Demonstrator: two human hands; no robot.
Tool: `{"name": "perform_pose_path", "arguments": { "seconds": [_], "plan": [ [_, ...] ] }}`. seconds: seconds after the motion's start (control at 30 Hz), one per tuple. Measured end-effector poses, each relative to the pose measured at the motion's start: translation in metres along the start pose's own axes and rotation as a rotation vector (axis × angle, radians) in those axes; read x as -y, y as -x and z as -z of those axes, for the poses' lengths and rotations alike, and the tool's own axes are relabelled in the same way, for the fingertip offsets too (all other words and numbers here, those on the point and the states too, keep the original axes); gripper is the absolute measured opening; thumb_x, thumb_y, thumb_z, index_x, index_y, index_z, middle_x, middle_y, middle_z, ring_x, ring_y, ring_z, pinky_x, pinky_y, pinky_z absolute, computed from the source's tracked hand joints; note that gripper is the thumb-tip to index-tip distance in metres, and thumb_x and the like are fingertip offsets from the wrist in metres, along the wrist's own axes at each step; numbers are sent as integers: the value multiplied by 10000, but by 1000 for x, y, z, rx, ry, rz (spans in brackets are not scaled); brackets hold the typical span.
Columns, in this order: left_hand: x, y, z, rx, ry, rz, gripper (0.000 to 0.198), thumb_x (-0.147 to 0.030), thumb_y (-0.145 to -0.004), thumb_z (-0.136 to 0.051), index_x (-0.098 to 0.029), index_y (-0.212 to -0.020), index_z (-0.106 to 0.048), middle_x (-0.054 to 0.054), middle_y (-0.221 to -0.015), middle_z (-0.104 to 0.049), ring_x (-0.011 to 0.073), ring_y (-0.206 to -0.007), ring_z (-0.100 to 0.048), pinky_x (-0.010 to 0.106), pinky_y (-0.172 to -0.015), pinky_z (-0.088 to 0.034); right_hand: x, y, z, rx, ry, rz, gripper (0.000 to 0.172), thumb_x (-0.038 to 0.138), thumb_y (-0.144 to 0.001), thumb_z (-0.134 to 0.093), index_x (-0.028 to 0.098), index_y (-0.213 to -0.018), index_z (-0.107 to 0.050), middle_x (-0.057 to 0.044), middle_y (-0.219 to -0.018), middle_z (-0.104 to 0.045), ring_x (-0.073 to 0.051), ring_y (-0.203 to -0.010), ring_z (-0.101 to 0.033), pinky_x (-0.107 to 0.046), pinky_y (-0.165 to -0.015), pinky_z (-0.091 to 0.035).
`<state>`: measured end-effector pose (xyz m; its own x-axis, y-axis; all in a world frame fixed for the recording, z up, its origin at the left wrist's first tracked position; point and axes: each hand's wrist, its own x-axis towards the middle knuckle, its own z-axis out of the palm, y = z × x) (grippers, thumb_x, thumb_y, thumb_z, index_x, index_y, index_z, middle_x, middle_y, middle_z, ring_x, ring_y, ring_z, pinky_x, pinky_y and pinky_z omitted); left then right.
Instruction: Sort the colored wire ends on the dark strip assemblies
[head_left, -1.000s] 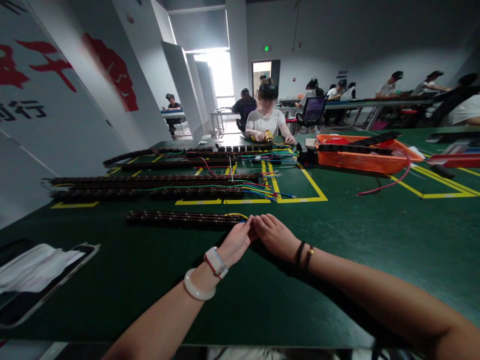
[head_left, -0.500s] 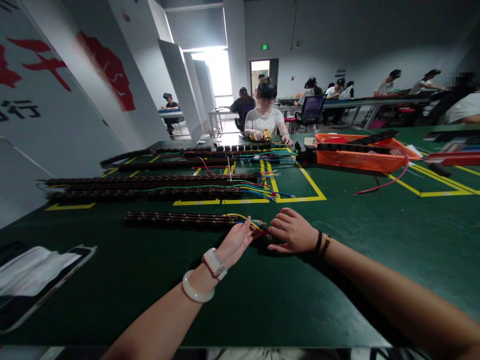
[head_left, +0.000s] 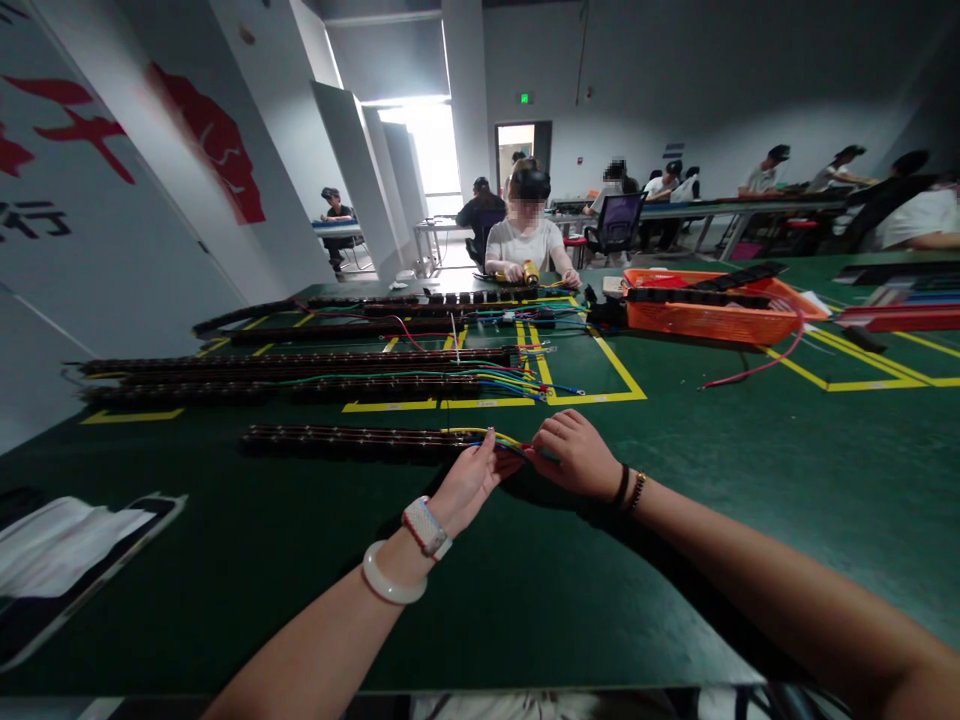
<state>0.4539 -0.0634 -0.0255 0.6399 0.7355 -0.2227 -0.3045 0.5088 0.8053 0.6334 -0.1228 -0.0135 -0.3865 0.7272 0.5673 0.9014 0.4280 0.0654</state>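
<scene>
A long dark terminal strip [head_left: 352,440] lies across the green table [head_left: 750,470] in front of me. A bundle of coloured wires [head_left: 501,439], yellow, blue, green and red, comes out of its right end. My left hand [head_left: 470,480] is closed on the wires right at the strip's end. My right hand [head_left: 574,455] is curled around the free ends of the same wires just to the right. Both wrists rest low over the table.
Several more terminal strips with coloured wires [head_left: 300,365] lie beyond, inside yellow tape outlines. An orange tray [head_left: 712,318] stands at the back right with a loose red wire [head_left: 757,365]. A flat packet [head_left: 67,560] lies at left. A person [head_left: 527,240] works opposite; others sit behind.
My right hand, which had drawn away to the right and opened half a second ago, has come back and closed on the wire ends. My left hand stayed at the strip's end.
</scene>
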Motion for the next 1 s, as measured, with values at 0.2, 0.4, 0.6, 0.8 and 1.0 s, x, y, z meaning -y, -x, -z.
{"name": "perform_pose_path", "arguments": {
  "seconds": [0.2, 0.4, 0.6, 0.8, 1.0],
  "plan": [
    [2, 1, 0, -15, -16, -11, 237, -285, -888, -500, -71, -859, -599, 142, -903, -671, 179, -858, -643, 393, -944, -457, -30, -3, -21, 31, -95, -294, 237, 386, -891, -500, 189, -829, -615, -42, -807, -623, -164, -786, -530, -281, -745, -339],
    [6, -3, 7, 25, -2, -24, 185, -253, -868, -537, -82, -843, -603, 129, -896, -677, 203, -886, -648, 419, -960, -447, -44, -10, -42, 125, -71, -366, 185, 357, -864, -549, 197, -834, -638, -55, -861, -640, -183, -818, -546, -288, -745, -369],
    [7, -6, 12, 53, 16, -13, 196, -268, -857, -554, -78, -871, -596, 151, -957, -671, 227, -942, -639, 434, -982, -433, -45, -10, -45, 134, -130, -342, 173, 331, -863, -550, 204, -884, -664, -62, -884, -649, -189, -831, -540, -290, -737, -383],
    [5, -5, 13, 70, 34, 0, 188, -257, -847, -571, -76, -887, -596, 156, -967, -668, 240, -981, -628, 433, -989, -428, -34, -5, -25, 59, -194, -333, 319, 402, -918, -428, 185, -852, -653, -57, -820, -639, -171, -770, -526, -296, -729, -343],
    [3, -5, 11, 75, 18, 17, 166, -216, -861, -546, -74, -918, -609, 150, -982, -668, 213, -974, -629, 396, -986, -429, -14, -1, -7, 227, -212, -122, 398, 498, -883, -449, 184, -704, -614, -26, -687, -613, -147, -707, -494, -306, -736, -279]
  ]
}}
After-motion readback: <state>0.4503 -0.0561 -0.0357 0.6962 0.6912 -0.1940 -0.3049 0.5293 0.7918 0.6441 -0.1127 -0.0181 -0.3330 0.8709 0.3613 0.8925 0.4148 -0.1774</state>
